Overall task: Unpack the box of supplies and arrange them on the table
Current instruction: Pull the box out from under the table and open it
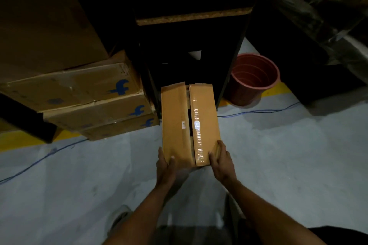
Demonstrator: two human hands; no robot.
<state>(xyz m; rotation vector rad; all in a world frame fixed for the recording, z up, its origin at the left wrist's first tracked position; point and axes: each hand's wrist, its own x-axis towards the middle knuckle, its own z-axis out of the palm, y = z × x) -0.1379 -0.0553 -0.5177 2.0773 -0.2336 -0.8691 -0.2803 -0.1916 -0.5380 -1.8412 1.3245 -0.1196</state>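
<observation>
Box (189, 123) lies on the floor (278, 165), half under the dark table (194, 17), long axis running away from me; my left hand (166, 165) and right hand (221, 162) grip its near corners, fingers curled round the cardboard.

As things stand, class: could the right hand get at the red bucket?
Probably not at once. The right hand grips the near end of the cardboard box, and the red bucket stands well beyond it, though no obstacle shows between.
</observation>
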